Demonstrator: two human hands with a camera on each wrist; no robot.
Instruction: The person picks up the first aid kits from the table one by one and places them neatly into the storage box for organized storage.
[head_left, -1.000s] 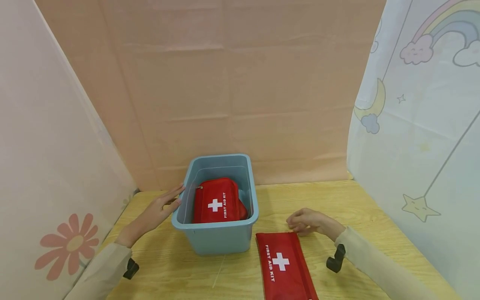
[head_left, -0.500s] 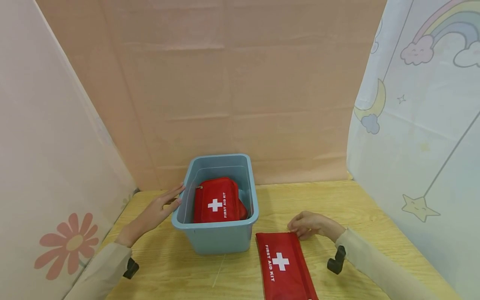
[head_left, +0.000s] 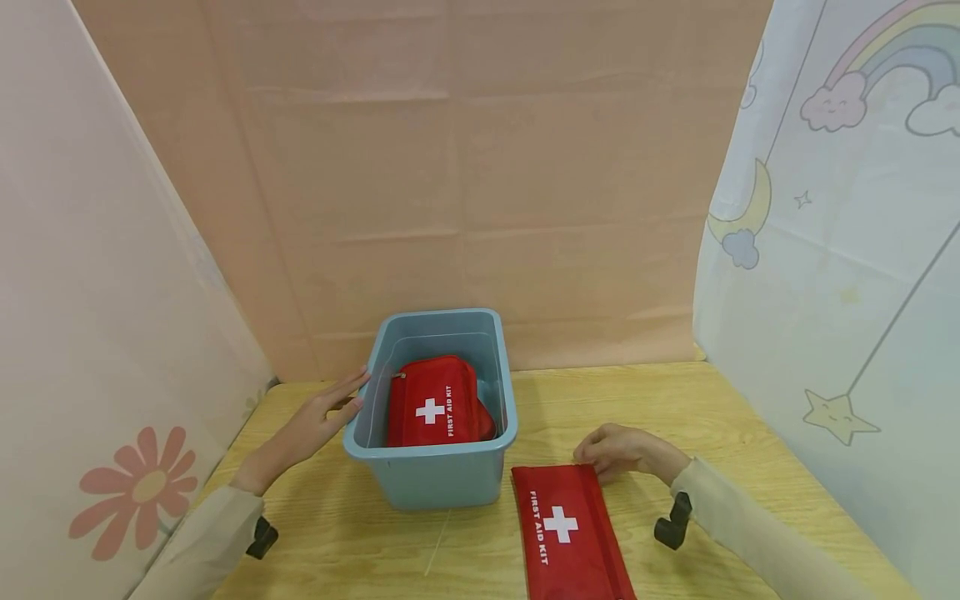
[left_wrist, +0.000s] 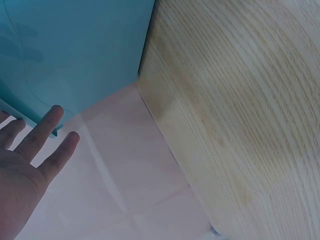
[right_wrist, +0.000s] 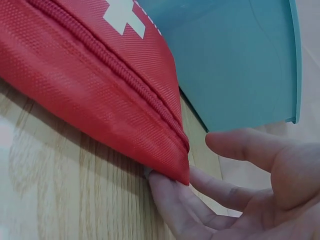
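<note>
Red woven-fabric first aid pouch, flat, zippered, with a white cross, lies on the wooden counter just beside the blue bin. Right hand has fingers under the pouch's far corner, thumb above, not yet closed. Left hand, fingers straight, rests against the bin's side. Good practice: pinch the corner firmly before lifting. A second kit lies inside the bin.

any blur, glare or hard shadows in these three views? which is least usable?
Head view: even soft light, sharp, faint shadow right of the blue bin, slight wide-angle bend at the edges. Left wrist view: left hand and bin wall soft, washed-out pale patch, least usable. Right wrist view: red first aid pouch weave crisp, right hand slightly soft, dark shadow under the pouch.
</note>
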